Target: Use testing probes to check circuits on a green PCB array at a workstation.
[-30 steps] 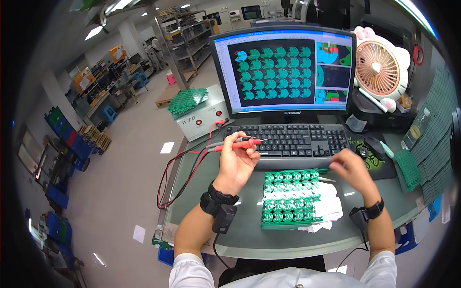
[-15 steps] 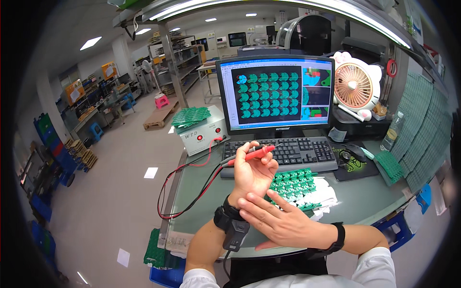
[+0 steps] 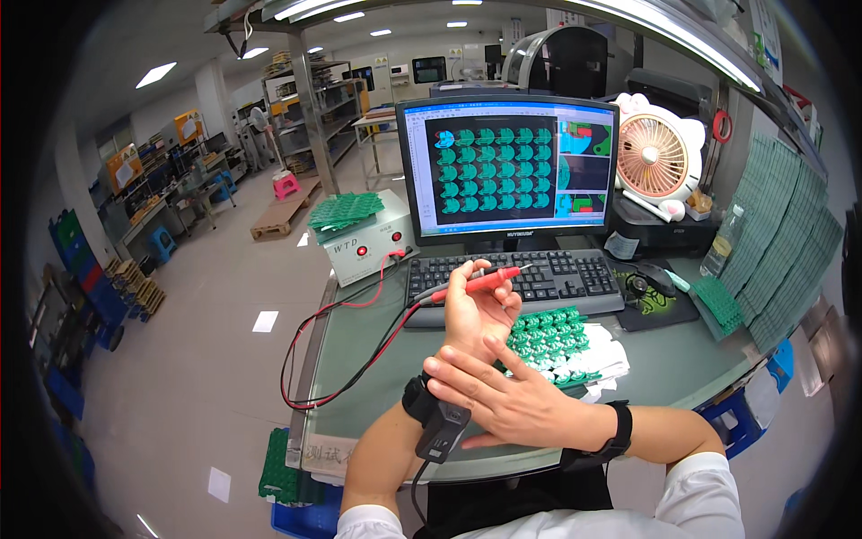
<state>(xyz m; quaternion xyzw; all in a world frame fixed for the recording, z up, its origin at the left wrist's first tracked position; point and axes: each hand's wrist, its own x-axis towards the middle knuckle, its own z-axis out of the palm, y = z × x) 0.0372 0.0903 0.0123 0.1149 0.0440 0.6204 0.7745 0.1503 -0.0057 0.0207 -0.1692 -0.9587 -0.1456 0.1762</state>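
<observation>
My left hand [image 3: 474, 325] is raised over the desk, palm up, with its fingers curled round a red test probe [image 3: 488, 280] and a dark one beside it. Their leads trail left from the hand. My right hand [image 3: 514, 402] lies flat with fingers stretched out across my left wrist and holds nothing. A dark strap with a small black device [image 3: 444, 433] sits at that wrist, partly covered by the right fingers. Just beyond the right hand, a panel of green circuit boards [image 3: 549, 334] rests on crumpled white material [image 3: 611, 357].
A keyboard [image 3: 575, 280] and monitor [image 3: 507, 229] stand behind the hands. At left is a white tester box [image 3: 370, 250] with green panels [image 3: 346, 212] on top. To the right are a mouse [image 3: 657, 278], a fan [image 3: 654, 154], a bottle [image 3: 722, 241] and stacked green panels [image 3: 777, 242].
My right hand has slid slightly left and up across the left wrist. The left hand keeps its hold on the probes. The whole view has shifted a little.
</observation>
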